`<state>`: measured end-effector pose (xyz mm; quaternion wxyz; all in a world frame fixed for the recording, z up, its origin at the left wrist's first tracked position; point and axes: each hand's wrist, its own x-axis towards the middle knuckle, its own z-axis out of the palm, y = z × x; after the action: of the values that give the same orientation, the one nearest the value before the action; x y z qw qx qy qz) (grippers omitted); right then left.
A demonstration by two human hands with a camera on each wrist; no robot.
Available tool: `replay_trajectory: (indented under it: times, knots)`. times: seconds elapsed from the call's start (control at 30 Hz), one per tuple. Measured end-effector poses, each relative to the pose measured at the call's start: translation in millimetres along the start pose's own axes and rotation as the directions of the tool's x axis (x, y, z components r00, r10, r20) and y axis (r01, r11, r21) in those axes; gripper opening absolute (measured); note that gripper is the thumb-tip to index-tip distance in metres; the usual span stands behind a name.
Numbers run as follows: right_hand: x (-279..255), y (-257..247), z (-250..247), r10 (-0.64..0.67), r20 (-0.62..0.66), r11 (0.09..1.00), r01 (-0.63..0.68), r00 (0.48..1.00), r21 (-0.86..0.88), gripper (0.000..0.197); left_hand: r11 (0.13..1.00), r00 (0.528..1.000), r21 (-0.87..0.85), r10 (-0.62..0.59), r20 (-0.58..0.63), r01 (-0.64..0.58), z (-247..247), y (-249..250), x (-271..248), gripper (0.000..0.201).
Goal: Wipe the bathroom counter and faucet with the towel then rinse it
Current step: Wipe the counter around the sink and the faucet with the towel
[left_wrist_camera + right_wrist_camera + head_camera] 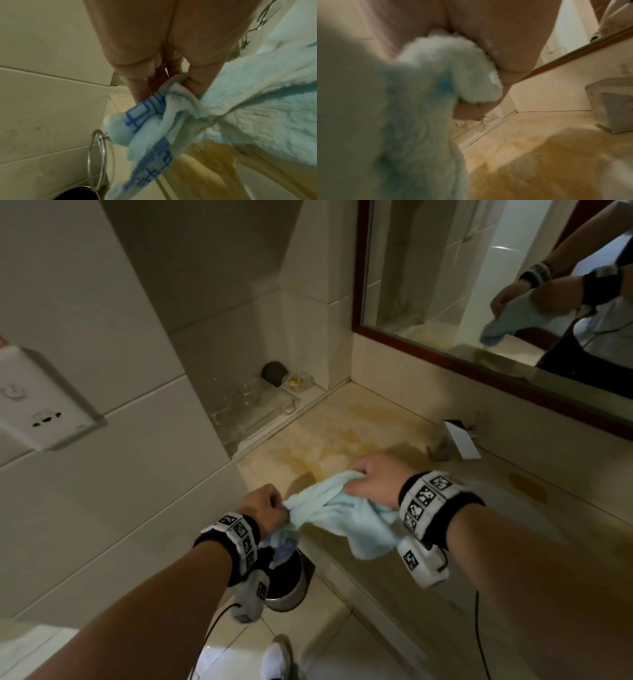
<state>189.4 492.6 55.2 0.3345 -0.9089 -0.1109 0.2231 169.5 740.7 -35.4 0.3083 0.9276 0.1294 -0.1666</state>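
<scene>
A light blue towel [346, 517] with a blue patterned border [145, 106] hangs between my two hands above the front edge of the beige stone counter [342, 436]. My left hand [270, 506] pinches one bunched end, its fingers [197, 83] curled into the cloth. My right hand [371, 479] grips the other end, with the towel [419, 108] filling much of the right wrist view. The square chrome faucet [459, 440] stands by the mirror to the right of my right hand, also in the right wrist view as a blocky faucet [614, 105].
Yellowish stains [527, 486] mark the counter. A clear tray with glasses [253, 409] and an ashtray [298, 380] sit in the back corner. A wood-framed mirror [496, 302] hangs behind. A metal bin [287, 580] and a towel ring [99, 158] lie below the counter edge.
</scene>
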Motion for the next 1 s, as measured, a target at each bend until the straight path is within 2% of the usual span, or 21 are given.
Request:
replay_trajectory:
  times: [0.1,0.17,0.27,0.33,0.4,0.47,0.57,0.67,0.73,0.77,0.87,1.0]
  knots:
    - [8.4,-6.5,22.9,-0.006,0.122,0.998,0.013,0.993,-0.055,0.013,0.997,0.998,0.076,-0.026,-0.063,0.03,-10.4,-15.0,18.6,0.01]
    - [20.4,-12.7,38.3,-0.01,0.163,0.989,0.034,0.987,-0.143,0.022,0.997,0.99,0.052,-0.042,-0.132,0.049,-18.0,-19.3,34.3,0.012]
    - [43.6,-22.3,56.1,-0.006,0.175,0.99,0.03,0.985,-0.136,0.056,0.975,0.966,-0.215,-0.105,-0.237,0.053,-37.6,-17.2,58.0,0.02]
    - [59.4,-31.2,66.1,-0.009,0.149,0.986,0.034,0.989,-0.163,0.069,0.91,0.939,-0.414,-0.132,-0.317,-0.012,-46.6,-17.9,73.1,0.021]
    - [76.7,-39.1,80.7,-0.022,0.139,0.925,0.073,0.99,-0.372,0.071,0.874,0.921,-0.482,-0.132,-0.366,-0.066,-47.4,-21.3,85.1,0.019]
    - [88.8,-40.6,105.2,0.02,0.154,0.844,0.066,0.988,-0.532,0.074,0.879,0.952,-0.477,-0.144,-0.269,-0.002,-35.7,-30.1,96.7,0.028]
    - [106.7,-29.0,148.8,0.172,0.228,0.825,-0.014,0.958,-0.565,0.075,0.953,0.995,-0.292,-0.094,-0.019,0.085,-10.3,-43.4,120.1,0.047]
    - [121.5,-16.9,167.9,0.245,0.255,0.835,-0.07,0.935,-0.546,0.078,0.999,0.993,-0.013,0.039,0.111,-0.038,12.0,-48.5,143.3,0.075]
    - [131.5,-15.4,169.0,0.257,0.255,0.831,-0.079,0.932,-0.55,0.085,0.997,0.984,0.071,0.026,0.176,-0.039,21.3,-49.3,156.2,0.09]
    - [134.2,-15.6,167.9,0.26,0.254,0.831,-0.083,0.932,-0.55,0.088,0.992,0.984,0.118,0.012,0.18,-0.034,24.4,-49.0,162.3,0.096]
    - [142.5,-12.5,170.0,0.241,0.23,0.85,-0.091,0.943,-0.518,0.095,0.951,0.995,0.303,0.039,0.092,-0.065,28.5,-44.6,183.5,0.103]
    - [148.4,0.9,183.2,0.264,0.195,0.859,-0.138,0.945,-0.492,0.095,0.922,0.998,0.381,0.068,0.007,-0.065,36.2,-41.2,206.0,0.102]
